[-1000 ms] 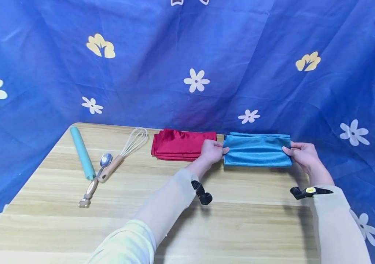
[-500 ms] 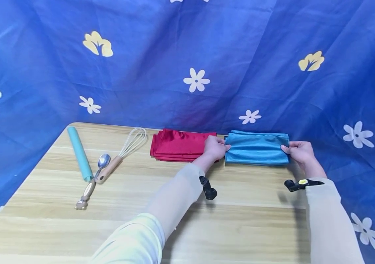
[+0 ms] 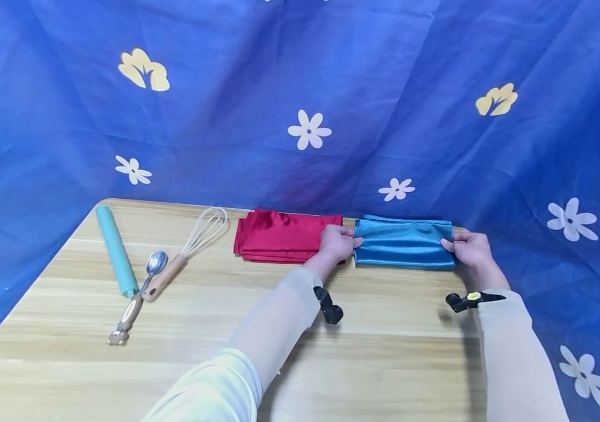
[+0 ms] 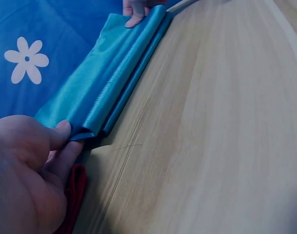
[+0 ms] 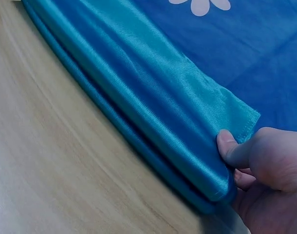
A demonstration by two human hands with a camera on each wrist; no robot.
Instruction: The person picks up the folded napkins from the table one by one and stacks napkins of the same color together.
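Observation:
A folded blue satin cloth [image 3: 404, 243] lies at the back right of the wooden table, stretched between both hands. My left hand [image 3: 335, 243] pinches its left end, thumb on top and fingers beneath, as the left wrist view shows at the cloth's corner [image 4: 85, 131]. At the other end my right hand [image 3: 473, 249] pinches the edge the same way; in the right wrist view the thumb [image 5: 227, 142] presses on the upper layer. Just left of the blue cloth is a folded red satin cloth [image 3: 284, 234], its right end partly hidden behind my left hand.
On the table's left side [image 3: 57, 328] lie a teal roll [image 3: 116, 249], a spoon [image 3: 133, 308] with its bowl pointing away, and a whisk [image 3: 189, 249] with a wooden handle. A blue flowered curtain [image 3: 226, 117] hangs directly behind the table's back edge.
The head view has shifted slightly, moving the whole scene a little left. Both hands keep their grip on the blue cloth, which stays beside the red one.

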